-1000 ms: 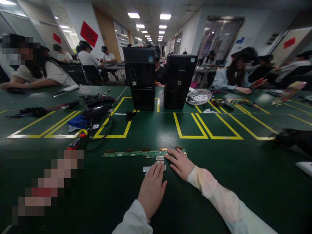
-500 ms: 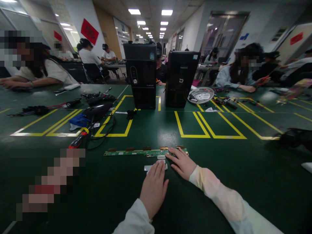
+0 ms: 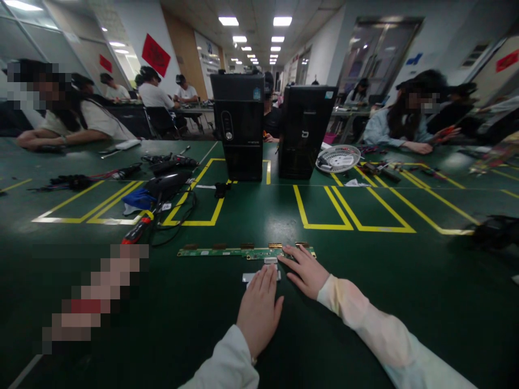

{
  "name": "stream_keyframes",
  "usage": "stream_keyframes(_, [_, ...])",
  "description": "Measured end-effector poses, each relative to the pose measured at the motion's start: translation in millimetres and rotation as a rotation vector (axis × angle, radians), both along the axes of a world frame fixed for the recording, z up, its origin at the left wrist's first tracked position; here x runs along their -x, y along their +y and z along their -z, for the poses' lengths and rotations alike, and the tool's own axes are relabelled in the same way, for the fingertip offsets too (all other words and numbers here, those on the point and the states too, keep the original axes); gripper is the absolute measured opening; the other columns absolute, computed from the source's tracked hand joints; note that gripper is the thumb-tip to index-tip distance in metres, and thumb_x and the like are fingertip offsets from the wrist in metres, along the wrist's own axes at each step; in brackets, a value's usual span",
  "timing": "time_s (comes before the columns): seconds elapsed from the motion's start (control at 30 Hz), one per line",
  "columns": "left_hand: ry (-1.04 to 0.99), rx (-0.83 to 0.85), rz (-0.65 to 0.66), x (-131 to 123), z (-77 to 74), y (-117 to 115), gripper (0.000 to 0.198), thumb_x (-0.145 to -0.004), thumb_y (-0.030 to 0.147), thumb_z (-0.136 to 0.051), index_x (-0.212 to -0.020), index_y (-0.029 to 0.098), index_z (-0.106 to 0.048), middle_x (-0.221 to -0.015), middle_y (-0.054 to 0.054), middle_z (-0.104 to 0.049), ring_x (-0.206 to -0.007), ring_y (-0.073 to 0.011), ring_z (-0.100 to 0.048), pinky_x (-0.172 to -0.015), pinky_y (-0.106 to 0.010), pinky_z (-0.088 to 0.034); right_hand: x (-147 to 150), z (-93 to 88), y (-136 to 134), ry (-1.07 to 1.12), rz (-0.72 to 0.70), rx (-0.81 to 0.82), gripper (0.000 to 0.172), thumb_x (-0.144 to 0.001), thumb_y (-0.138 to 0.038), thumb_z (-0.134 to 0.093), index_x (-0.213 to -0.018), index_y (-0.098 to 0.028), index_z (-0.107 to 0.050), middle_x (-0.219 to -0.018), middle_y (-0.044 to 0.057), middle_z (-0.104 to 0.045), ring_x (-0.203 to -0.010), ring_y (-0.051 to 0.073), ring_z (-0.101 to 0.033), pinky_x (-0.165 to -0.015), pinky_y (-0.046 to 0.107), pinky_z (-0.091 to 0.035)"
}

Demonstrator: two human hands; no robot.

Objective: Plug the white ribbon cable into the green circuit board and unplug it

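A long, thin green circuit board [image 3: 227,252] lies crosswise on the dark green table, with copper-coloured tabs along its far edge. My right hand [image 3: 307,272] rests with fingers spread on the board's right part. Below the board's connector, my left hand [image 3: 259,310] lies flat, fingers stretched out, over a white ribbon cable [image 3: 249,277]. Part of that cable is hidden under the fingers. Neither hand grips anything that I can see.
Two black computer towers [image 3: 239,129] stand at the back. A white basket [image 3: 338,158] is to their right. At left lie a red-black screwdriver handle [image 3: 137,231], black cables [image 3: 172,237] and a blue object [image 3: 141,200]. Yellow tape [image 3: 324,227] marks the table. Other people sit around.
The whole view has shifted slightly, so things sit a little farther right. Both hands keep the same places on the board and the cable.
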State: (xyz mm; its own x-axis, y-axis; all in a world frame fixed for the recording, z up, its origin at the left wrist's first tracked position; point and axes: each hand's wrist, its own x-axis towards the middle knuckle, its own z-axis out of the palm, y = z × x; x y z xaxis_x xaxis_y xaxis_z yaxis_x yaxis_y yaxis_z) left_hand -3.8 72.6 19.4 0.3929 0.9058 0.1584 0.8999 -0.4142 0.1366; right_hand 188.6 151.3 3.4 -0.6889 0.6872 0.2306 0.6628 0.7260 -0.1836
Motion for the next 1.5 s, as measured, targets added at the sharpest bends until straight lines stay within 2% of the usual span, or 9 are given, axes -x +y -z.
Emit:
stream_keyframes(0.3, [-0.02,-0.015,-0.023,-2,-1.6,0,0.048,-0.092,0.029,-0.04,-0.136,0.009,-0.043,-0.14,-0.014,-0.048,-0.131,-0.0265,-0.041,-0.109,-0.047,-0.034,1,0.1,-1,0.002,0.014,-0.007,0.045,-0.091,-0.028,-0.041,-0.135,-0.019,-0.045,-0.142,0.013,-0.039,-0.135,0.025,-0.029,-0.111,0.053,-0.022])
stream_keyframes(0.43, [-0.049,-0.074,-0.018,1,-5.1,1,0.046,-0.093,0.03,-0.038,-0.135,0.014,-0.044,-0.141,-0.011,-0.048,-0.133,-0.026,-0.038,-0.109,-0.05,-0.032,2,-0.7,-1,-0.007,0.018,0.001,0.045,-0.091,-0.028,-0.041,-0.136,-0.019,-0.045,-0.142,0.013,-0.038,-0.135,0.024,-0.027,-0.111,0.052,-0.021])
stream_keyframes(0.63, [-0.067,-0.163,-0.019,13,-10.3,3,0.045,-0.091,0.021,-0.041,-0.135,0.017,-0.044,-0.143,-0.009,-0.046,-0.136,-0.0268,-0.034,-0.108,-0.052,-0.033,2,0.1,-1,-0.011,0.029,0.013,0.046,-0.091,-0.028,-0.041,-0.136,-0.02,-0.044,-0.143,0.013,-0.037,-0.135,0.024,-0.028,-0.111,0.052,-0.021])
stream_keyframes(0.77, [-0.103,-0.18,-0.08,31,-14.2,1,0.041,-0.092,0.022,-0.04,-0.132,0.019,-0.048,-0.141,-0.008,-0.047,-0.135,-0.0253,-0.035,-0.108,-0.051,-0.033,1,-1.1,0,-0.025,0.024,0.02,0.046,-0.092,-0.03,-0.04,-0.137,-0.02,-0.043,-0.143,0.013,-0.037,-0.136,0.024,-0.027,-0.112,0.052,-0.019])
stream_keyframes(0.93, [-0.053,-0.169,-0.17,71,-16.5,-9,0.04,-0.092,0.03,-0.04,-0.128,0.018,-0.054,-0.137,-0.01,-0.051,-0.132,-0.0262,-0.04,-0.107,-0.051,-0.035,1,-4.2,-1,-0.039,0.032,0.041,0.046,-0.093,-0.032,-0.038,-0.138,-0.02,-0.042,-0.143,0.013,-0.037,-0.136,0.024,-0.027,-0.112,0.052,-0.018])
stream_keyframes(1.23, [0.01,-0.116,-0.378,141,-1.1,-19,0.05,-0.091,0.04,-0.032,-0.13,0.014,-0.052,-0.137,-0.015,-0.05,-0.127,-0.0304,-0.045,-0.104,-0.052,-0.037,2,-8.0,-2,-0.04,0.035,0.041,0.046,-0.094,-0.033,-0.038,-0.138,-0.02,-0.042,-0.143,0.013,-0.037,-0.135,0.025,-0.028,-0.112,0.053,-0.02])
stream_keyframes(1.37, [0.017,-0.092,-0.418,157,9.8,-18,0.053,-0.091,0.042,-0.03,-0.132,0.014,-0.049,-0.139,-0.015,-0.048,-0.129,-0.0304,-0.044,-0.104,-0.052,-0.035,1,-7.2,-2,-0.03,0.031,0.03,0.045,-0.093,-0.032,-0.039,-0.137,-0.019,-0.043,-0.142,0.014,-0.038,-0.135,0.025,-0.029,-0.111,0.053,-0.021])
stream_keyframes(1.5, [0.015,-0.105,-0.405,159,15.5,-14,0.051,-0.092,0.04,-0.03,-0.132,0.014,-0.049,-0.139,-0.014,-0.048,-0.131,-0.0297,-0.04,-0.107,-0.052,-0.032,3,-5.9,-2,-0.002,0.014,0.009,0.044,-0.092,-0.027,-0.041,-0.134,-0.018,-0.045,-0.14,0.013,-0.039,-0.136,0.026,-0.026,-0.111,0.054,-0.021])
